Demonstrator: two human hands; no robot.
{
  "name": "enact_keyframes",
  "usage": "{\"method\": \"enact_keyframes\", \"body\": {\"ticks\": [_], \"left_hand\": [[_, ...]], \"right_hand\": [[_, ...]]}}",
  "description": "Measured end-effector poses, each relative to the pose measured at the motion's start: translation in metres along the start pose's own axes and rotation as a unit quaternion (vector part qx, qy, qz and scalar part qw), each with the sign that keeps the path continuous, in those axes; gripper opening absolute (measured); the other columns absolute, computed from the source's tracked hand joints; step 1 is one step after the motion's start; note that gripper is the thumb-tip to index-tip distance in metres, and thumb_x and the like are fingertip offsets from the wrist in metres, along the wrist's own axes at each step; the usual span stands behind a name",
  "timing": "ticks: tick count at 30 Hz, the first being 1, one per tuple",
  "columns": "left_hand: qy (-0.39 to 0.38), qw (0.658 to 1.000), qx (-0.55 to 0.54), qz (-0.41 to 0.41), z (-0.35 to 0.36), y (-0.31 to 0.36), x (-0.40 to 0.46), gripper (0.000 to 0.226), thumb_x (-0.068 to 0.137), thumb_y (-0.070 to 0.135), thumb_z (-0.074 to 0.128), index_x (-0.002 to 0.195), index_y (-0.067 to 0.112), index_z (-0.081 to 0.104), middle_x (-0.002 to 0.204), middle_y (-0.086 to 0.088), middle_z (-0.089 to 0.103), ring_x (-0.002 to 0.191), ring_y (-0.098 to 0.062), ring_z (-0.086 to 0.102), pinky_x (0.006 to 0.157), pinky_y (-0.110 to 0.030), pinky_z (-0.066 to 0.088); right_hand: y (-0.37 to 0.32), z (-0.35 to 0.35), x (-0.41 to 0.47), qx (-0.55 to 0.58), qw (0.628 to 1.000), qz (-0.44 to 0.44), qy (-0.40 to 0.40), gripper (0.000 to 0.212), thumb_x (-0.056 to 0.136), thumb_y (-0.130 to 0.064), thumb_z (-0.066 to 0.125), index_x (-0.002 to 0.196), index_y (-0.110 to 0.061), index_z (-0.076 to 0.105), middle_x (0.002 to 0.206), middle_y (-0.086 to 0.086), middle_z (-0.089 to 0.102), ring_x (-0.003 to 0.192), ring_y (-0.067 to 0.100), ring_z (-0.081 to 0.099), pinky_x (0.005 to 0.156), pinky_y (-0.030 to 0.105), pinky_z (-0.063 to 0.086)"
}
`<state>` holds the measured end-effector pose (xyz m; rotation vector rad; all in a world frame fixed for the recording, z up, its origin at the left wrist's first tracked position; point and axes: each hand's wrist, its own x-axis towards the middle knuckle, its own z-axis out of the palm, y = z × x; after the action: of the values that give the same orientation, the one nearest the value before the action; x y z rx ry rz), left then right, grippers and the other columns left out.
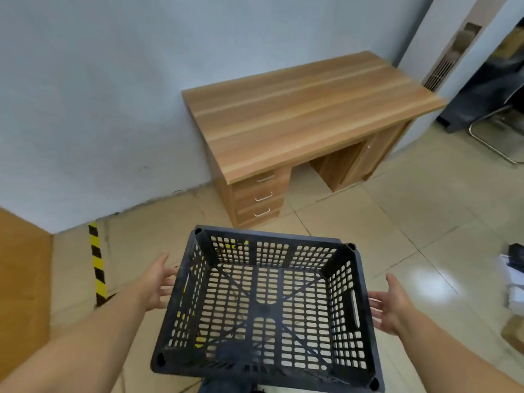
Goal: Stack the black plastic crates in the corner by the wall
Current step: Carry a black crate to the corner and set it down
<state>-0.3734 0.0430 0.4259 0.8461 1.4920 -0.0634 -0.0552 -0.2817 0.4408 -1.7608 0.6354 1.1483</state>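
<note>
One black plastic crate (351, 304) with perforated walls and floor fills the lower middle of the head view, empty, its opening facing up at me. It hangs above the tiled floor, and dark trousers show under its near edge. My left hand (156, 285) is spread beside the crate's left wall, fingertips at or almost at the rim. On the other side, my right hand (392, 304) is open with a small gap to the right wall and its handle slot. Neither hand closes around the crate. No other crate is visible.
A wooden desk (306, 109) with drawers stands against the pale wall (99, 109) ahead on the right. Yellow-black tape (96, 262) runs along the floor at left, beside a brown panel (22, 279). A metal chair frame (496, 137) and floor clutter (513, 268) lie at right.
</note>
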Motion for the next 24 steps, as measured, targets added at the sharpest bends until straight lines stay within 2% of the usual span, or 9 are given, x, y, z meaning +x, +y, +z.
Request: {"method": "enact_keyframes", "body": {"ticks": [3,5,9,13,17,20,24], "left_hand": [[0.031,0.998,-0.047,-0.012,-0.043,-0.028,-0.013,0.072,0.091,0.065,0.024,0.113,0.006,0.059,0.093,-0.014,0.054,0.086,-0.029,0.052,0.076,-0.042,0.042],[0.051,0.995,-0.079,-0.016,-0.070,-0.044,-0.022,0.072,0.091,0.065,0.025,0.114,0.005,0.058,0.092,-0.015,0.054,0.085,-0.029,0.052,0.078,-0.043,0.042],[0.079,0.989,-0.125,-0.019,-0.121,-0.070,-0.039,0.073,0.090,0.067,0.027,0.115,0.005,0.058,0.096,-0.016,0.054,0.088,-0.030,0.052,0.079,-0.044,0.043],[0.115,0.980,-0.163,-0.016,-0.165,-0.091,-0.048,0.069,0.091,0.066,0.025,0.109,0.007,0.057,0.091,-0.014,0.053,0.082,-0.028,0.051,0.074,-0.041,0.042],[0.133,0.968,-0.211,-0.017,-0.212,-0.107,-0.048,0.066,0.092,0.064,0.025,0.104,0.007,0.057,0.088,-0.014,0.051,0.079,-0.027,0.049,0.077,-0.042,0.040],[0.133,0.962,-0.238,-0.019,-0.250,-0.113,-0.042,0.065,0.092,0.065,0.025,0.094,0.008,0.057,0.089,-0.014,0.051,0.081,-0.028,0.049,0.078,-0.042,0.038],[0.128,0.958,-0.256,-0.026,-0.308,-0.109,-0.029,0.065,0.092,0.065,0.025,0.091,0.008,0.056,0.086,-0.013,0.050,0.079,-0.027,0.048,0.072,-0.039,0.039]], "right_hand": [[-0.008,0.031,-0.004,-0.051,0.998,-0.009,-0.030,0.080,0.088,-0.068,0.024,0.111,0.002,0.056,0.098,0.016,0.061,0.083,0.029,0.057,0.070,0.036,0.046],[-0.012,0.056,-0.009,-0.095,0.994,-0.013,-0.059,0.081,0.087,-0.069,0.022,0.109,0.000,0.057,0.094,0.015,0.057,0.077,0.027,0.054,0.068,0.034,0.045],[-0.015,0.110,-0.025,-0.168,0.980,-0.022,-0.105,0.083,0.086,-0.073,0.019,0.103,-0.001,0.057,0.094,0.016,0.058,0.080,0.027,0.054,0.068,0.033,0.045],[-0.015,0.168,-0.042,-0.226,0.965,-0.040,-0.126,0.082,0.085,-0.073,0.020,0.104,-0.002,0.056,0.102,0.018,0.060,0.090,0.030,0.056,0.072,0.037,0.046],[-0.010,0.229,-0.064,-0.265,0.953,-0.052,-0.140,0.079,0.086,-0.073,0.020,0.100,-0.003,0.055,0.102,0.018,0.059,0.100,0.034,0.057,0.072,0.038,0.045],[-0.005,0.278,-0.079,-0.285,0.945,-0.063,-0.146,0.076,0.088,-0.070,0.021,0.097,-0.002,0.053,0.099,0.018,0.059,0.089,0.032,0.055,0.068,0.037,0.044],[0.003,0.347,-0.095,-0.308,0.938,-0.083,-0.138,0.077,0.089,-0.069,0.021,0.107,0.000,0.051,0.100,0.019,0.059,0.087,0.031,0.055,0.064,0.036,0.042]]}}
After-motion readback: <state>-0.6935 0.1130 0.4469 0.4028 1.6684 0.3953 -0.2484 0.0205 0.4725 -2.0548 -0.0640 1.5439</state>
